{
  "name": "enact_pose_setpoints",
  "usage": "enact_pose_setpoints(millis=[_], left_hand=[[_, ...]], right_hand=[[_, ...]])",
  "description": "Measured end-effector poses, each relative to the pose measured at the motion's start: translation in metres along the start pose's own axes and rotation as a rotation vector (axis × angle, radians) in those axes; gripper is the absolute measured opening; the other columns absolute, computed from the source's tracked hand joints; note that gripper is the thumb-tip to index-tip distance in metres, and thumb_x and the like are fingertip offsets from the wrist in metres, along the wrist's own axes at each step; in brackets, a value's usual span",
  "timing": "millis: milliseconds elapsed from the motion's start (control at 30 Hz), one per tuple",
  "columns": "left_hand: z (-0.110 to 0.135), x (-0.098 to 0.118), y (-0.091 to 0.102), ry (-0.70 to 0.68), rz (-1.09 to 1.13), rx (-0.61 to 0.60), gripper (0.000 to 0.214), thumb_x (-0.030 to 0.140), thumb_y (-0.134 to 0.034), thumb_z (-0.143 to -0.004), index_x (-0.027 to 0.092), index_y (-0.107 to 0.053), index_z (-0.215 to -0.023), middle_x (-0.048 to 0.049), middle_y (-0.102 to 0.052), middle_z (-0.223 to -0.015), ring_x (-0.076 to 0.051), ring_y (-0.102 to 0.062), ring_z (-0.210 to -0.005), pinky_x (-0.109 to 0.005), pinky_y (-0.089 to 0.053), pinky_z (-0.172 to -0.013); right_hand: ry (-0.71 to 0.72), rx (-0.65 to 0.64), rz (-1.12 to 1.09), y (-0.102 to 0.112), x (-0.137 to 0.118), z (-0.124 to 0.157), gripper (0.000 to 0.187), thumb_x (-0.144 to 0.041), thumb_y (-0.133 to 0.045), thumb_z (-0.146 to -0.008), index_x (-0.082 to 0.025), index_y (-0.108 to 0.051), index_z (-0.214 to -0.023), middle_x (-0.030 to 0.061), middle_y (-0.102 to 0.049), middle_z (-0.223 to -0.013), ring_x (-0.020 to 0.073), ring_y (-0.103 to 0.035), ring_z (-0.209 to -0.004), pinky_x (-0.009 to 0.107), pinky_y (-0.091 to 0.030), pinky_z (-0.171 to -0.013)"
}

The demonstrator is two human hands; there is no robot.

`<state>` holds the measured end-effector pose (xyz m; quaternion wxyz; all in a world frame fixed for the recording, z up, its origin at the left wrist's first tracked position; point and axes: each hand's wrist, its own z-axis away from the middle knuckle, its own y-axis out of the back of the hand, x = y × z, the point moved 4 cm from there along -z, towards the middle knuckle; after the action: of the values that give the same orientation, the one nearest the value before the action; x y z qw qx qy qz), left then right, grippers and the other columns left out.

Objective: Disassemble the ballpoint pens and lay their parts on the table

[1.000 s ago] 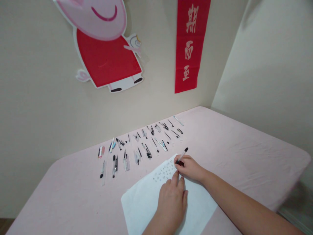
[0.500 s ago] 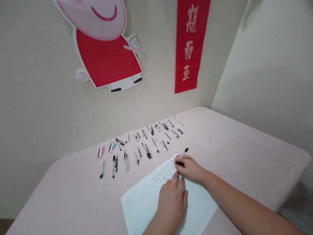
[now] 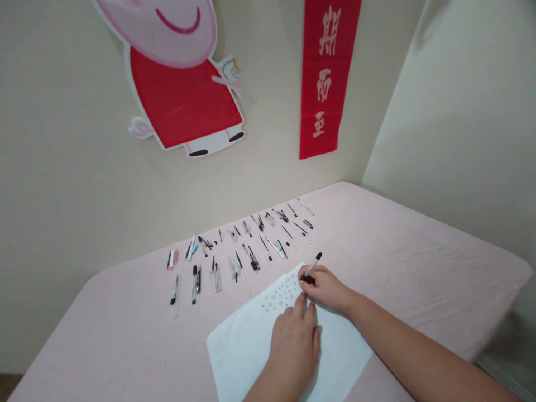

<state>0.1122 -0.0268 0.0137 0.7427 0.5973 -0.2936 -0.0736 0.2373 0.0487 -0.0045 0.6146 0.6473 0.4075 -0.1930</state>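
Observation:
A white sheet of paper (image 3: pixel 247 357) lies on the pink table, with rows of small dark handwriting (image 3: pixel 280 296) near its top. My right hand (image 3: pixel 320 286) rests at the paper's upper right, fingers closed round a pen (image 3: pixel 312 265) with a clear barrel and a black end pointing up. The pen's tip is hidden behind the fingers, at the end of the written rows. My left hand (image 3: pixel 295 343) lies flat on the paper below the writing, fingers stretched forward and close to the right hand.
Beyond the paper, several pens, refills and caps (image 3: pixel 253 259) lie in two rows on the pink table cover (image 3: pixel 419 251). A wall (image 3: pixel 268 178) runs along the back edge, bearing a pig cutout (image 3: pixel 184 106) and a red banner (image 3: pixel 322 106). Another wall stands at right.
Almost nothing differs. The pen's upper end has shifted very slightly left; both hands and the paper stay in place.

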Motion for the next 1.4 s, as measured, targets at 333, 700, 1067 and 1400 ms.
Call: enact_pose_setpoints(millis=[333, 700, 1067, 1400], left_hand=[[0.000, 0.001, 0.002, 0.009, -0.006, -0.024, 0.045, 0.026, -0.038, -0.087, 0.022, -0.045, -0.131, -0.0052, -0.040, -0.144, -0.023, -0.054, -0.105, -0.037, -0.044, -0.090], [0.001, 0.000, 0.000, -0.001, -0.003, -0.010, 0.047, 0.027, -0.037, -0.088, 0.022, -0.042, -0.134, -0.0056, -0.039, -0.144, -0.024, -0.054, -0.105, -0.038, -0.045, -0.090], [0.001, 0.001, 0.002, 0.006, 0.007, -0.015, 0.046, 0.027, -0.037, -0.088, 0.021, -0.046, -0.132, -0.0066, -0.041, -0.144, -0.025, -0.054, -0.107, -0.040, -0.046, -0.091], [-0.001, -0.002, 0.003, -0.018, 0.039, -0.026, 0.049, 0.028, -0.038, -0.088, 0.021, -0.043, -0.136, -0.0068, -0.035, -0.148, -0.027, -0.054, -0.109, -0.042, -0.045, -0.093]], right_hand=[[-0.003, 0.010, 0.008, 0.000, 0.000, 0.000, 0.009, -0.015, -0.050, -0.072, -0.017, -0.059, -0.070, -0.0022, -0.055, -0.062, 0.0122, -0.051, -0.058, 0.022, -0.041, -0.060], [-0.026, -0.020, -0.037, 0.000, -0.001, 0.001, 0.008, -0.015, -0.049, -0.071, -0.018, -0.056, -0.068, -0.0036, -0.050, -0.059, 0.0105, -0.046, -0.053, 0.020, -0.037, -0.053], [-0.130, 0.053, -0.192, 0.001, 0.007, -0.002, 0.006, -0.018, -0.049, -0.072, -0.017, -0.055, -0.073, -0.0042, -0.047, -0.058, 0.0109, -0.046, -0.053, 0.021, -0.037, -0.052], [-0.127, 0.045, -0.219, 0.002, 0.010, -0.002, 0.009, -0.016, -0.048, -0.071, -0.019, -0.056, -0.073, -0.0030, -0.052, -0.061, 0.0121, -0.048, -0.058, 0.023, -0.039, -0.057]])
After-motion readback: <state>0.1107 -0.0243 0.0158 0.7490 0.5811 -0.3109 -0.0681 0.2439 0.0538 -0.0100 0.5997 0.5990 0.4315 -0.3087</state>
